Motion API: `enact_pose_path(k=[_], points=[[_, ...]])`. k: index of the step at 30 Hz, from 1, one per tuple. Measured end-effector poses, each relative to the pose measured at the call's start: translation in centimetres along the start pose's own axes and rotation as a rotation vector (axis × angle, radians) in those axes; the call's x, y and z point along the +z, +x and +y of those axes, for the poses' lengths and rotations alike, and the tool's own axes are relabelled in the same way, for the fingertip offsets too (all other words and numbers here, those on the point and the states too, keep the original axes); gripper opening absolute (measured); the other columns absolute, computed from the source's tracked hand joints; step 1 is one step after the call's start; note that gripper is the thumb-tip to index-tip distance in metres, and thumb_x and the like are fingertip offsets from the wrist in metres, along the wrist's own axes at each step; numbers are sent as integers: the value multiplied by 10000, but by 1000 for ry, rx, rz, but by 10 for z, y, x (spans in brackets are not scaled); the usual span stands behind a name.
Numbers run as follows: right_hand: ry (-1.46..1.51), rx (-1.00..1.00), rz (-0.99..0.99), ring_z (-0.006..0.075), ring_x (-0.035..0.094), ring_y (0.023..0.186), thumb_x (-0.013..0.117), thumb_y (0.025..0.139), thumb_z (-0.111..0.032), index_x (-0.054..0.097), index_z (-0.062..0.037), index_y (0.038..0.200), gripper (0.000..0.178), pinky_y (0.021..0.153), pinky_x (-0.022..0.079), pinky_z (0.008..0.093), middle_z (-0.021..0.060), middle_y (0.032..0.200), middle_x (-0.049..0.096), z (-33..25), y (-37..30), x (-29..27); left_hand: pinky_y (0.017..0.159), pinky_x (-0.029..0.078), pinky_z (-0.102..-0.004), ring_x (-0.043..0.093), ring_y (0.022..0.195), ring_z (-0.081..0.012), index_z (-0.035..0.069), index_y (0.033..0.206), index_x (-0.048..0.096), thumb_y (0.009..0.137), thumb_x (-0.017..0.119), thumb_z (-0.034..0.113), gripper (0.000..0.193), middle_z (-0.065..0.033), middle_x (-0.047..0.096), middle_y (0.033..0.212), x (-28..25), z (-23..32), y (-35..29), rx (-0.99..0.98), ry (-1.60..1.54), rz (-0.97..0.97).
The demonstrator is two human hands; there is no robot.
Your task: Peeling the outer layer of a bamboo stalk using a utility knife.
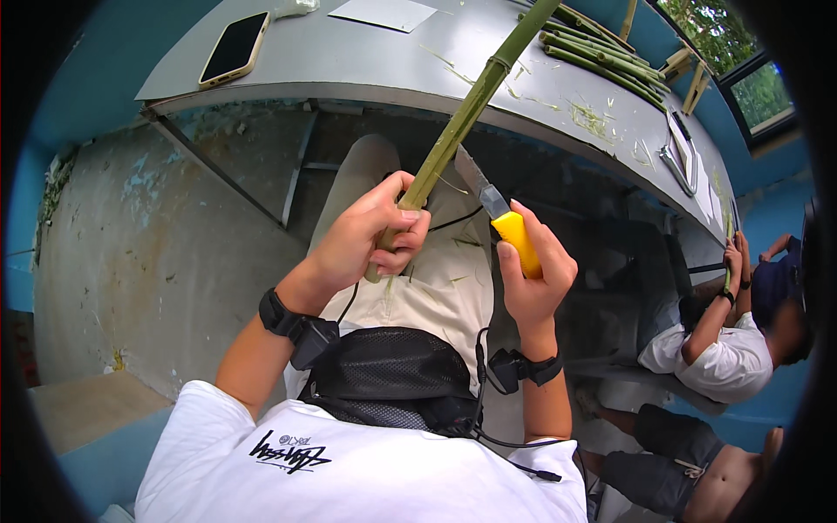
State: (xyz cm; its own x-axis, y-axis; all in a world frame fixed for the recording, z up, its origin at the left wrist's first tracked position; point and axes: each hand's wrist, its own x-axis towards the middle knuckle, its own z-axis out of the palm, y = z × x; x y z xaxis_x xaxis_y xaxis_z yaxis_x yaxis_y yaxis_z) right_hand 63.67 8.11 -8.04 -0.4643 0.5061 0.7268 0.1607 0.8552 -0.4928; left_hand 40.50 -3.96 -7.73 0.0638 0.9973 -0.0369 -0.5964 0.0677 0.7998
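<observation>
A long green bamboo stalk [475, 94] slants up and to the right from my lap, past the table edge. My left hand [377, 228] is wrapped round its lower end. In my right hand [539, 266] is a utility knife [516, 239] with a yellow handle and a grey blade. The blade points up and to the left, its tip close beside the stalk; whether it touches I cannot tell. A thin sliver curls off the stalk near the blade. Small green shavings lie on my light trousers.
On the grey table [349, 61] ahead lie a phone [235, 48], a white sheet [384, 12], a pile of bamboo stalks [606, 59], scattered shavings [593, 120] and a hacksaw [678, 161]. At the right sits a person in a white shirt [728, 362], hands on a green stalk; other people are nearby.
</observation>
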Motion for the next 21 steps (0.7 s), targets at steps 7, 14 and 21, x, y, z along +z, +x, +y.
enact_pose_path(k=[7,14,21], points=[[340,299,-29,84,650,819,852,845,0,702,6,1266,447,753,511,226,46,933,737,-26,11,5,520,335,-234,354,520,-65,70,1229,452,1031,540,201,253,-17,454,813,3,-7,4,-17,65,-42],[174,165,22,43,507,637,883,918,-111,743,32,993,214,589,395,220,-1,729,660,-16,12,20,511,307,-226,369,541,-50,60,1220,466,1065,579,182,227,9,472,800,6,-18,5,-37,102,-105],[41,229,73,86,538,635,839,900,-41,725,23,1014,174,603,437,248,35,738,635,-15,15,12,498,288,-221,363,539,-47,59,1234,473,1076,575,186,227,9,472,798,4,-18,8,-40,84,-95]])
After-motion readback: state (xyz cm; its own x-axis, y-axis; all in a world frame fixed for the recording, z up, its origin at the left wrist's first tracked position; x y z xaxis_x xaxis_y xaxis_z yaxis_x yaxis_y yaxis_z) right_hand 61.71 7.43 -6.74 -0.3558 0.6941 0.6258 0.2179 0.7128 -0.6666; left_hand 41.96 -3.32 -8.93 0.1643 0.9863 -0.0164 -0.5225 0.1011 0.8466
